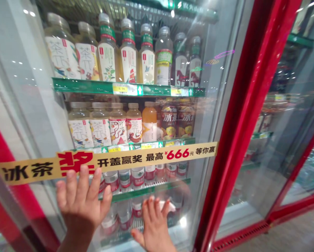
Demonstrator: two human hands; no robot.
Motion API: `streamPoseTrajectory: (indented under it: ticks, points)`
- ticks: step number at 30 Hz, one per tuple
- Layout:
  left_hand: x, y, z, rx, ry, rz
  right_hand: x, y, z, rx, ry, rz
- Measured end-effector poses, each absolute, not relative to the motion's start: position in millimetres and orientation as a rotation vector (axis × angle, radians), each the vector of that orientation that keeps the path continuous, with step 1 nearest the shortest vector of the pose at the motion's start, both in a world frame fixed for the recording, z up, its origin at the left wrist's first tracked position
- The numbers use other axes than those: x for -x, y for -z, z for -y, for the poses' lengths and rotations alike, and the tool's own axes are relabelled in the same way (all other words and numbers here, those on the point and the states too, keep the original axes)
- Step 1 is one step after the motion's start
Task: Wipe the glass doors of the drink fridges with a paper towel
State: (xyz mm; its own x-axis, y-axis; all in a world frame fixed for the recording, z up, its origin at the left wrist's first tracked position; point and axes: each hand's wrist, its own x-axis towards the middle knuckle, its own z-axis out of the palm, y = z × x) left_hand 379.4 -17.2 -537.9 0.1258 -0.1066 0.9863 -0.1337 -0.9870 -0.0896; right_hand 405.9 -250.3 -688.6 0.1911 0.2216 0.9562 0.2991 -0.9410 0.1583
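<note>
My left hand (80, 201) is raised in front of a glass fridge door (211, 115), palm forward and fingers spread, just below and partly over a yellow promotional strip (130, 159) on the glass. Lower and to the right, my right hand (157, 225) has its fingers stretched upward and its thumb out to the left. A small white patch (169, 206) shows behind its fingertips; I cannot tell whether it is a cloth, paper or a reflection. Whether either palm touches the glass is unclear.
Bottled drinks (129, 52) stand in rows behind the glass on green-edged shelves (91, 86) with price tags. A red door frame (235, 133) rises to the right, with another fridge (262, 126) beyond it. Grey floor (304, 231) shows at the lower right.
</note>
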Motion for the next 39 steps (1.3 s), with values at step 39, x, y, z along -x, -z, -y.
streamPoseTrajectory:
  ticks: [39]
  points:
    - [-381, 533, 16, -2.283, -2.109, 0.317, -427, 502, 298, 2.319, 1.933, 0.456]
